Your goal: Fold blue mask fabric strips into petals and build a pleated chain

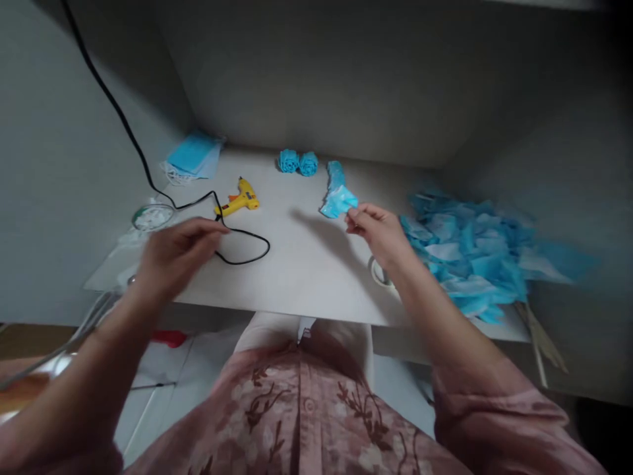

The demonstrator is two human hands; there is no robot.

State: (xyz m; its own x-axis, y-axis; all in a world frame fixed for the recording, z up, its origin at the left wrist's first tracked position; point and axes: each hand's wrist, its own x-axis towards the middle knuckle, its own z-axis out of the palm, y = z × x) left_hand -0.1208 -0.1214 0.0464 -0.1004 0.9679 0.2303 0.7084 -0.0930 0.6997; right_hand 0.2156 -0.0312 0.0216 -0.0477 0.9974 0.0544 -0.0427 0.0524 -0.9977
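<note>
My right hand [378, 234] pinches the edge of a crinkled light-blue fabric piece [339, 200] between thumb and fingertips. A darker blue folded strip [335, 173] extends behind that piece; whether they are joined is unclear. Over the left part of the table, my left hand [180, 257] is slightly blurred, its fingers extended, thumb a little apart, and nothing visible in it. Just beyond it lies a yellow glue gun [242, 198] with an orange trigger. Its black cord [257, 235] loops close to my left fingertips. Two blue fabric rosettes [298, 162] stand side by side at the back.
Blue face masks [192, 155] are stacked at the back left, near a round dish [152, 216] of white bits. A large heap of blue fabric pieces [475, 257] covers the right side. A tape roll [380, 272] lies by my right forearm. Panels enclose the table [297, 284].
</note>
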